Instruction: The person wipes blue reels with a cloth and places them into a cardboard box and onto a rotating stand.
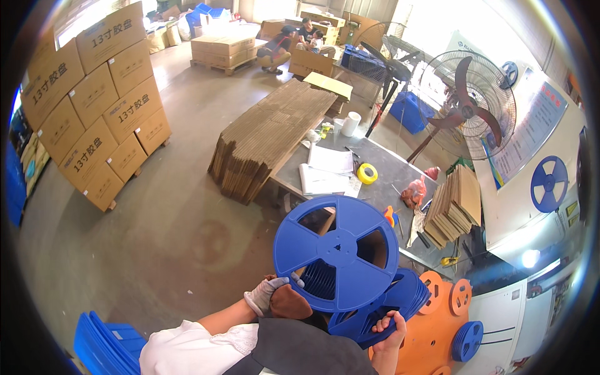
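Observation:
A large blue plastic reel (pixel 336 245), with round flanges and wide cut-outs, is held up before my chest. My left hand (pixel 265 296), in a grey glove, is closed on its lower left edge, with fingertips showing in a cut-out. A brown, cloth-like piece (pixel 290 304) lies against this hand; whether it is part of the glove I cannot tell. Behind and below the reel, more blue reels (pixel 400 297) sit tilted in an overlapping stack. My right hand (pixel 390 329), bare, has its fingers curled at the stack's lower right edge.
An orange board (pixel 428 331) with round orange pieces and blue reels stands right. Ahead, a grey table (pixel 381 187) bears papers, yellow tape (pixel 367 174) and cardboard sheets (pixel 453 206). Flat cardboard (pixel 275 134) is stacked beside it. A fan (pixel 467 111), boxes (pixel 100 103) and two crouching people are farther off.

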`<state>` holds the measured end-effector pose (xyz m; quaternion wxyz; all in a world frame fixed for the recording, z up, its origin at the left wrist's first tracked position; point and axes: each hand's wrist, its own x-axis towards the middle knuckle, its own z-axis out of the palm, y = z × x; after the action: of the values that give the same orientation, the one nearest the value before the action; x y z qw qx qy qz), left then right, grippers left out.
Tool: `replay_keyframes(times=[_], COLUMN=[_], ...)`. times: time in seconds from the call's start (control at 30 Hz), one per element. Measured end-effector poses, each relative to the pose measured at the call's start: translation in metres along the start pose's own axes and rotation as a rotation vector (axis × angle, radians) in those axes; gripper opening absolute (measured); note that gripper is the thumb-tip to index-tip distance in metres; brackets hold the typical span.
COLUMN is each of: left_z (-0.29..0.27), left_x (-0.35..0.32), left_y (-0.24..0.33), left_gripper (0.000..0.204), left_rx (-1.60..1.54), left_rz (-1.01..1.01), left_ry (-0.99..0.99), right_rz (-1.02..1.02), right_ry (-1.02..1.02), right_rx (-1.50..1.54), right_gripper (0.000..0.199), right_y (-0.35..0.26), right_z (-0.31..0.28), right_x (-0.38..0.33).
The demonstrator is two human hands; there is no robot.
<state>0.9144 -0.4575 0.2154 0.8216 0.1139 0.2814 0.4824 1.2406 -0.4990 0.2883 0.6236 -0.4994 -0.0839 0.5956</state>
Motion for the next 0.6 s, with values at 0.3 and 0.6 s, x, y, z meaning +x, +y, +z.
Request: replay_keyframes(times=[0.3,0.6], left_z=[-0.0033,-0.0002], left_x=[-0.0036,-0.0066], left_y=[-0.0027,-0.0052], left_gripper=[0.022,0.022], left_rx=[-0.035,-0.011], left_rz=[0.013,-0.032], left_ry=[0.004,0.021], right_rz=[0.023,-0.001], right_ry=[0.023,0.066], right_rx=[-0.003,-0.007], right_gripper=[0.02,0.02], right_y=[0.0032,0.0063], right_z=[0.0006,-0.0008], right_x=[0.001,-0.0062])
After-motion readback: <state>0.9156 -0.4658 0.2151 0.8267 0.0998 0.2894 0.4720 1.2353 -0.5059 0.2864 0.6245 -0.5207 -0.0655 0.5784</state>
